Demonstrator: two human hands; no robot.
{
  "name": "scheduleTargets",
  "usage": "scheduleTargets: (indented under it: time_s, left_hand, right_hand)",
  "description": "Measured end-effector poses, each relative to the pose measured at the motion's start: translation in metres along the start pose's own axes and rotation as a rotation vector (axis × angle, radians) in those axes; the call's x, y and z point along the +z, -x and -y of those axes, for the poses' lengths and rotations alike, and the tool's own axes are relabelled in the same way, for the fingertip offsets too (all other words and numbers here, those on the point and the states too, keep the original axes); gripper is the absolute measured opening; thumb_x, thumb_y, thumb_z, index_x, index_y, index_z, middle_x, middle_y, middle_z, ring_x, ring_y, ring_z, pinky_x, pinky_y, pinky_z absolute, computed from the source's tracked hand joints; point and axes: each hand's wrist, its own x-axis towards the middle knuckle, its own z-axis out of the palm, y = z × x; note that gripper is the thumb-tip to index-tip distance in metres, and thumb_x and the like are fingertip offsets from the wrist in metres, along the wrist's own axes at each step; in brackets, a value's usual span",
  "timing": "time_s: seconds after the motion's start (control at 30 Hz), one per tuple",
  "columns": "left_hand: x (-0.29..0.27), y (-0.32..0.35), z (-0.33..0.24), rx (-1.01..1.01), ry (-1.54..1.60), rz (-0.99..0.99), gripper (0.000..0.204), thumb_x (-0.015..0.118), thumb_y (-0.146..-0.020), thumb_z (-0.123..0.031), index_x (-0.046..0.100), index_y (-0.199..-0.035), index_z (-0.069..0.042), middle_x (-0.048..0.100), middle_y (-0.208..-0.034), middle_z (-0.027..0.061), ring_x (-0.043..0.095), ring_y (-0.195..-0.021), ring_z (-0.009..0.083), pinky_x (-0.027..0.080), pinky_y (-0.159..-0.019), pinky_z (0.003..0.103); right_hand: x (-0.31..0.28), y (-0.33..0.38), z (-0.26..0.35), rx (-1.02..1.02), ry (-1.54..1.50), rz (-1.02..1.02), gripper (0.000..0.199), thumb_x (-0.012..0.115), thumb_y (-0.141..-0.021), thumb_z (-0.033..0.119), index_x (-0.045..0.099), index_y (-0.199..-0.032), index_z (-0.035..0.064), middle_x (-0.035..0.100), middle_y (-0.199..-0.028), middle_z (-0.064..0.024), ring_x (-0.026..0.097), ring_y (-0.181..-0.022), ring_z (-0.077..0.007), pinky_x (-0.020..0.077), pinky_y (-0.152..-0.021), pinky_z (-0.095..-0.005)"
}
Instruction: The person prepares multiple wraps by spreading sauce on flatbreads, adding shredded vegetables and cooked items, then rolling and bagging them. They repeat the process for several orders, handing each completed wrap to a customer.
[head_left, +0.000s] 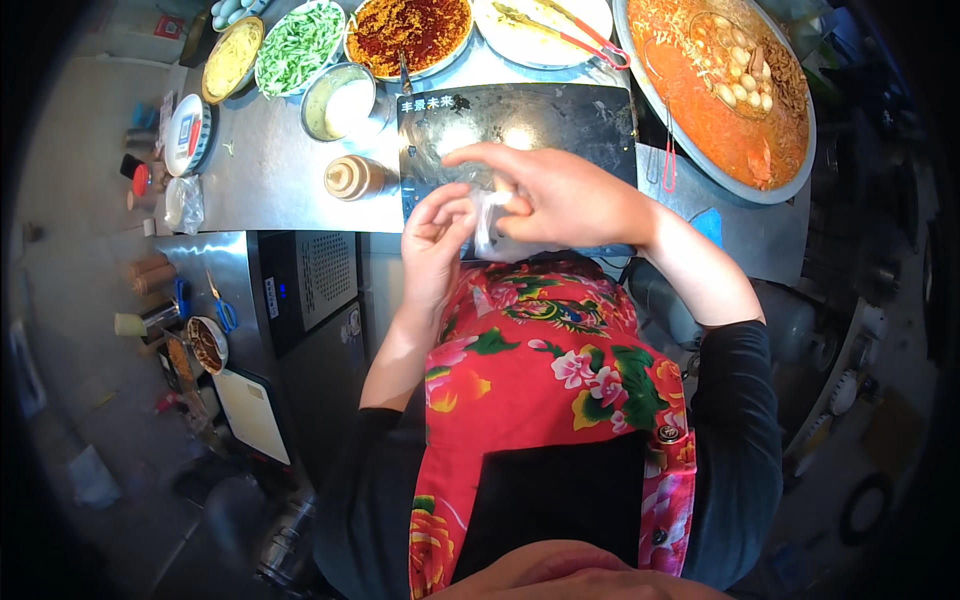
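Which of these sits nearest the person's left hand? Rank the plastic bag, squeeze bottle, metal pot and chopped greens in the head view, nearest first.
From the left hand:
1. Plastic bag: just to its right.
2. Squeeze bottle: to its left, on the counter.
3. Metal pot: beyond the bottle.
4. Chopped greens: beyond the pot, farther left.

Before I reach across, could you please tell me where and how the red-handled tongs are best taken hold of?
Probably by the red handles of the tongs, coming from the near right with the right hand, the nearer one. The handles stick out past the lower right rim of the white bowl, while the metal arms lie over the pale food.
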Motion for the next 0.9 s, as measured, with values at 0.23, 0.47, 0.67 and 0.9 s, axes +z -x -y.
scheduleTargets:
  time_s: [0.23,0.47,0.67,0.9]
  left_hand:
    - [-0.012,0.016,0.001,-0.245,0.092,0.271,0.027,0.059,-0.102,-0.011,0.057,-0.126,0.000,0.057,-0.084,-0.0015,0.040,-0.063,0.0032,0.033,-0.058,0.022]
    - [-0.034,0.036,0.000,-0.046,-0.497,0.119,0.018,0.065,-0.100,-0.019,0.069,-0.101,-0.002,0.054,-0.090,0.0019,0.048,-0.074,0.0089,0.038,-0.068,0.024]
    - [-0.031,0.028,-0.035,0.081,-0.076,0.088,0.014,0.068,-0.094,-0.015,0.067,-0.093,-0.001,0.063,-0.106,0.0108,0.058,-0.101,0.0230,0.043,-0.096,0.037]
    - [0.048,-0.049,-0.138,-0.232,-0.851,0.249,0.037,0.069,-0.096,-0.020,0.060,-0.127,-0.002,0.066,-0.093,0.0029,0.060,-0.079,0.0091,0.049,-0.070,0.024]
  right_hand:
    - [0.000,-0.016,-0.048,0.180,-0.113,-0.264,0.059,0.063,-0.077,0.003,0.055,-0.135,0.0113,0.041,-0.067,0.0010,0.042,-0.059,-0.0090,0.0376,-0.057,-0.0275]
    - [0.019,-0.041,-0.131,0.175,-0.337,-0.402,0.047,0.064,-0.077,0.003,0.062,-0.124,0.0046,0.057,-0.077,0.0001,0.050,-0.066,-0.0076,0.0423,-0.061,-0.0230]
    - [0.019,-0.035,-0.138,0.302,-0.688,-0.284,0.031,0.065,-0.081,0.005,0.068,-0.112,0.0011,0.066,-0.087,-0.0025,0.062,-0.079,-0.0085,0.0493,-0.071,-0.0245]
    - [-0.061,-0.051,0.011,-0.461,0.073,-0.218,0.050,0.068,-0.082,0.016,0.061,-0.130,0.0071,0.071,-0.098,-0.0176,0.068,-0.087,-0.0340,0.0551,-0.081,-0.0372]
